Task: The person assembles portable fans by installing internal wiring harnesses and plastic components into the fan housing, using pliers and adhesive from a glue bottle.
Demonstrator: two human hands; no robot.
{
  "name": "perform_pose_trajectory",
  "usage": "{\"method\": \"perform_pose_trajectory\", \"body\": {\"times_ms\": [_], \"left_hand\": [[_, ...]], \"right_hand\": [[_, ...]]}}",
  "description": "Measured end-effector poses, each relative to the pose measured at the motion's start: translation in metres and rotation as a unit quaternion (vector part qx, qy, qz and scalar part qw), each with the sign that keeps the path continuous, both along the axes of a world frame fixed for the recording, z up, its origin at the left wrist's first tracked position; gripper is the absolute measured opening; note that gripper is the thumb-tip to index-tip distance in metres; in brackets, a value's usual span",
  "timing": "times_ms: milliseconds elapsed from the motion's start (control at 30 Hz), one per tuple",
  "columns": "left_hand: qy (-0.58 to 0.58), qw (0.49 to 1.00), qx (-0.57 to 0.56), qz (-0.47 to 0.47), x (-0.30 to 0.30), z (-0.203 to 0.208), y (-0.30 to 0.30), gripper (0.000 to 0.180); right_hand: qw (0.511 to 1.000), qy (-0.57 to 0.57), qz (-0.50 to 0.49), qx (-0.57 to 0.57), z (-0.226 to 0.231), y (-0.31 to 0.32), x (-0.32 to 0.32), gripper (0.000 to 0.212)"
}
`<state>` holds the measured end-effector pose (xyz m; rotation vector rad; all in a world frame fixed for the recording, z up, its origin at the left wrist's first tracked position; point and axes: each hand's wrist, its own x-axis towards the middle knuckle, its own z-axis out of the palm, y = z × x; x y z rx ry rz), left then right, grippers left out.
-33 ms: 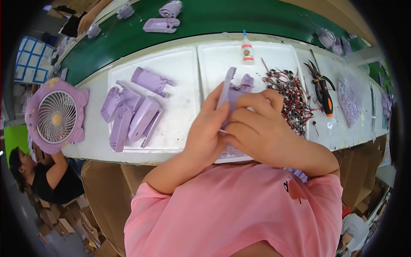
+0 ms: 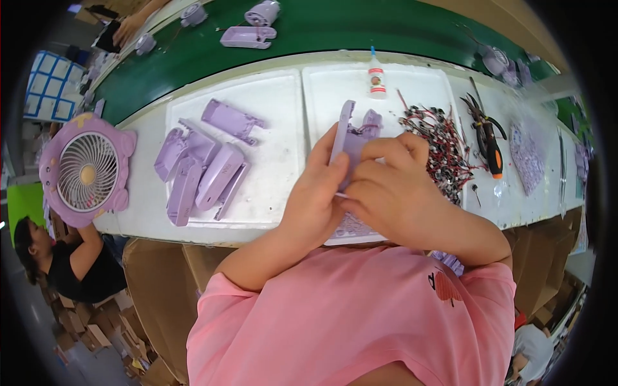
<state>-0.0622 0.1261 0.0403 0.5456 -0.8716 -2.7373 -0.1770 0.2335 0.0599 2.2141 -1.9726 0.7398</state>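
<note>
My left hand (image 2: 315, 186) grips a light purple plastic housing (image 2: 343, 132) above the front of the white foam tray, its hollow side turned to the right. A bit of reddish wire shows inside the housing near its far end. Against its open side, my right hand (image 2: 393, 183) has its fingers curled and pressed together; whatever they pinch is hidden. Just beyond the right hand lies a pile of small black and silver parts with red and black wires (image 2: 444, 151). Under my hands, small pale purple pieces (image 2: 351, 226) are partly visible.
Several purple housings (image 2: 222, 177) lie on the left foam tray (image 2: 270, 199). A purple fan (image 2: 84, 170) stands farther left. A glue-like bottle (image 2: 376, 78), orange-handled pliers (image 2: 492, 154) and a bag of purple pieces (image 2: 526, 157) are around. Beyond runs a green belt (image 2: 335, 26); a co-worker (image 2: 84, 270) is at left.
The whole view has shifted very slightly. Both hands stay at the housing, with no clear change in grip.
</note>
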Motion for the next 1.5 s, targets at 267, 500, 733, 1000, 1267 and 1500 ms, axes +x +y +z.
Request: {"method": "perform_pose_trajectory", "body": {"times_ms": [267, 500, 733, 1000, 1267, 1500], "left_hand": [[-0.183, 0.457, -0.861, 0.13, 0.039, 0.006, -0.077, 0.047], [-0.255, 0.315, -0.913, 0.049, 0.043, 0.036, -0.107, 0.025], [-0.125, 0.467, -0.875, -0.018, 0.045, 0.034, -0.058, 0.02], [-0.063, 0.781, -0.609, -0.126, 0.04, 0.012, -0.025, 0.014], [-0.123, 0.937, -0.327, -0.017, 0.049, -0.01, -0.039, 0.028], [0.003, 0.984, -0.156, 0.084, 0.034, -0.019, -0.04, 0.033]], "right_hand": [[0.982, -0.02, -0.168, -0.079, 0.002, -0.034, -0.118, 0.01], [0.922, 0.146, -0.358, -0.006, -0.048, -0.047, -0.209, 0.014], [0.998, -0.058, 0.022, 0.01, -0.023, -0.087, -0.074, 0.019], [0.968, -0.203, 0.001, 0.145, -0.05, -0.157, 0.0, 0.026], [0.934, -0.324, -0.079, 0.124, -0.04, -0.166, -0.025, 0.027], [0.791, -0.584, 0.001, 0.184, -0.025, -0.088, -0.021, 0.018]]}}
